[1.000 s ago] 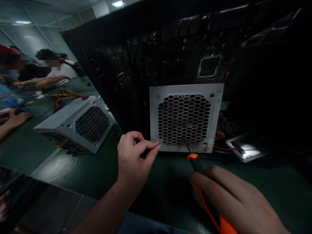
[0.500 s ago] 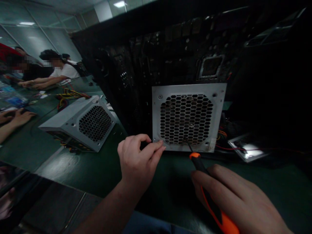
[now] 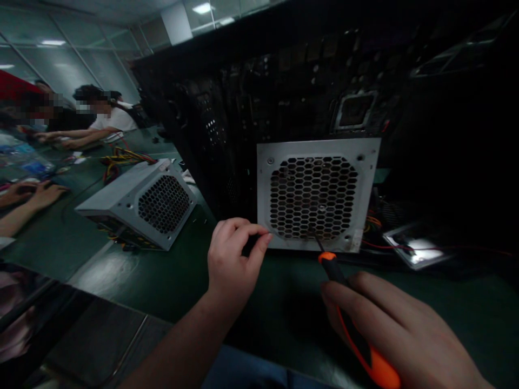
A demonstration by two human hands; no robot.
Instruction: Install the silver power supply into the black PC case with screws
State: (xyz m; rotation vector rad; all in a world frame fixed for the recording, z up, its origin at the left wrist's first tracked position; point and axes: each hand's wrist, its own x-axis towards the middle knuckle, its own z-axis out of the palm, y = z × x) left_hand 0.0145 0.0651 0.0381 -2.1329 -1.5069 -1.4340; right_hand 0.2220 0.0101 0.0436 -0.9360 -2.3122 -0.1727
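A grey power supply (image 3: 314,142) with a honeycomb vent stands upright in front of a dark computer case. My left hand (image 3: 233,259) is at its lower left corner, thumb and forefinger pinched together; whatever is between the tips, if anything, is too small to make out. My right hand (image 3: 389,319) is wrapped round an orange-and-black screwdriver (image 3: 335,272). The screwdriver's shaft slants up and left, its tip before the lower edge of the vent; I cannot tell whether it touches.
The open computer case (image 3: 239,102) rises behind. A second power supply (image 3: 121,189) with bundled cables (image 3: 125,156) lies to the left on the green table (image 3: 174,286). A shiny metal piece (image 3: 413,248) and thin wires lie at right. Other people (image 3: 109,119) sit at the far left.
My left thumb and forefinger have shifted at the corner, now forming a rounder pinch. The scene has slid slightly right in view. The screwdriver stays in my right hand, nearly still.
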